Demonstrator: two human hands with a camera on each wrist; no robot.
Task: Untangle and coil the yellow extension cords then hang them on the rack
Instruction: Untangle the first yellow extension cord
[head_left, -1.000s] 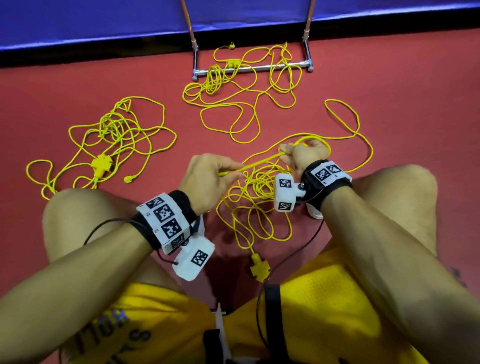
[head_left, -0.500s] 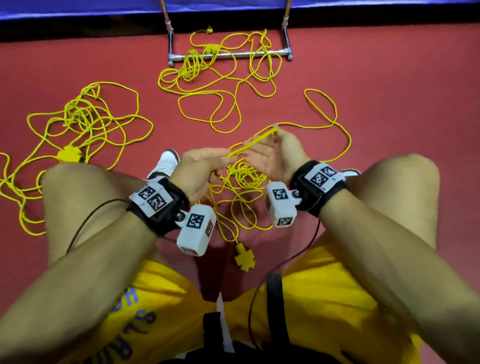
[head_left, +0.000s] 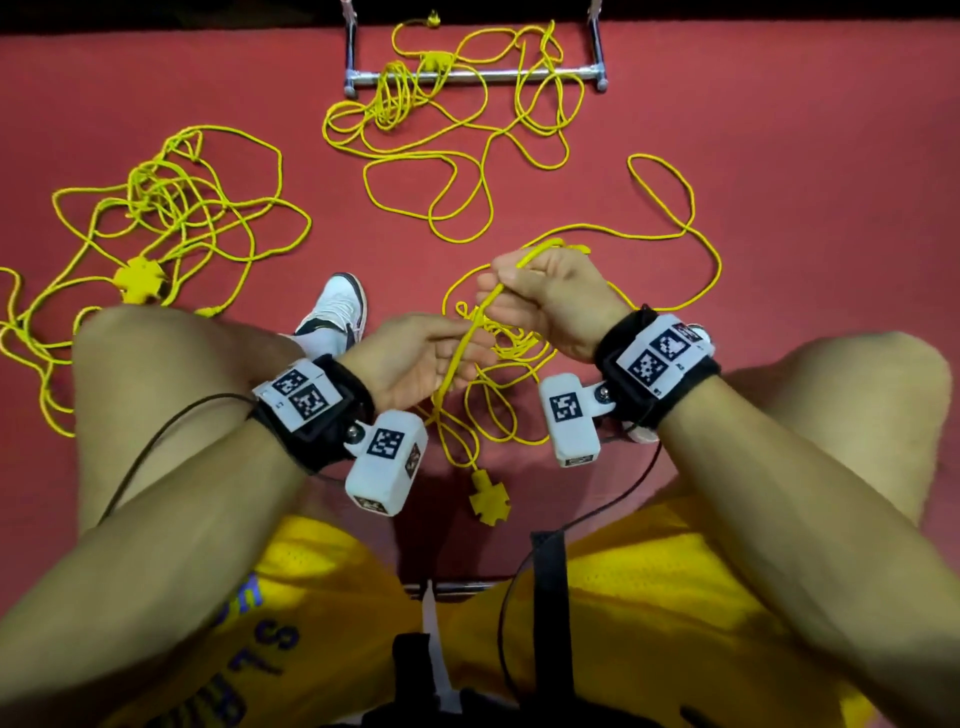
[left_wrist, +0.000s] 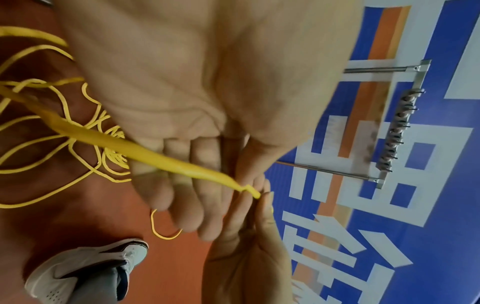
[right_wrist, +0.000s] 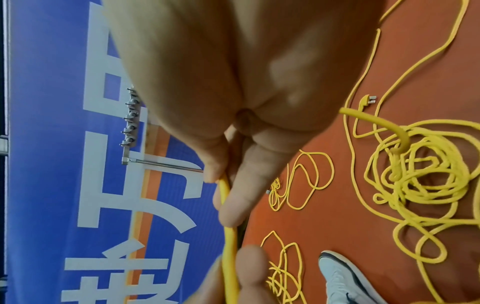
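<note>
Both my hands have lifted the yellow cord (head_left: 470, 332) higher. My right hand (head_left: 545, 301) pinches it between thumb and fingers; my left hand (head_left: 415, 364) lies loosely open beneath it. Shorts (head_left: 249, 654) lettering seems unreadable. Its tangle (head_left: 498, 374) rests on the red floor (head_left: 805, 156).

Red floor (head_left: 779, 130) underfoot, blue wall banner (left_wrist: 441, 205) with white and orange lettering behind.
</note>
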